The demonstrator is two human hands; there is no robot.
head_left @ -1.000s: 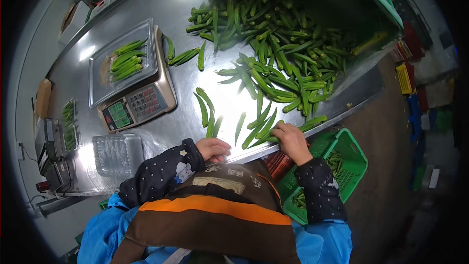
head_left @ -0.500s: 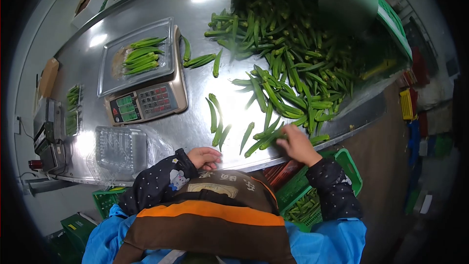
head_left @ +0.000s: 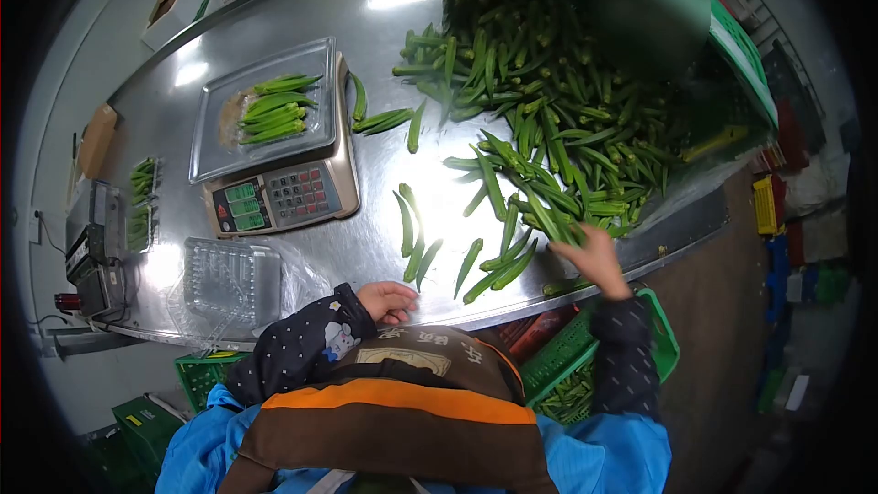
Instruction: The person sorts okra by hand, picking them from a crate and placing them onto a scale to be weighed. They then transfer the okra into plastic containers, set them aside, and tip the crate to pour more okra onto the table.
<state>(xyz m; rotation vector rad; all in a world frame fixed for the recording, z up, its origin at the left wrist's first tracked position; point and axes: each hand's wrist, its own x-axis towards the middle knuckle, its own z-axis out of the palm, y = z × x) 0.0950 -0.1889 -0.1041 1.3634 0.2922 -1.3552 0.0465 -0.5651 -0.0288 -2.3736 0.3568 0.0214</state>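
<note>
My right hand (head_left: 593, 261) is at the near edge of a heap of green okra (head_left: 585, 155), its thumb and fingers closed around okra pods (head_left: 545, 218). Its fingertips are partly hidden among the pods. My left hand (head_left: 389, 301) rests by the table's front edge, loosely curled with its fingers slightly apart and nothing visible in it. Several loose pods (head_left: 468, 267) lie on the steel table (head_left: 384, 165) between my hands. Left of the heap, a digital scale (head_left: 283, 199) carries a clear tray (head_left: 265, 110) with a row of okra on it.
Empty clear plastic boxes (head_left: 231, 284) sit at the front left. Beyond them are a filled okra pack (head_left: 141, 206) and a dark machine (head_left: 90, 238). A green crate (head_left: 743, 64) is tipped behind the heap; another crate (head_left: 660, 329) with okra stands below the table edge.
My right hand has moved right and slightly up, from the pods near the table edge onto the heap. Those pods have shifted a little. My left hand stays nearly in place.
</note>
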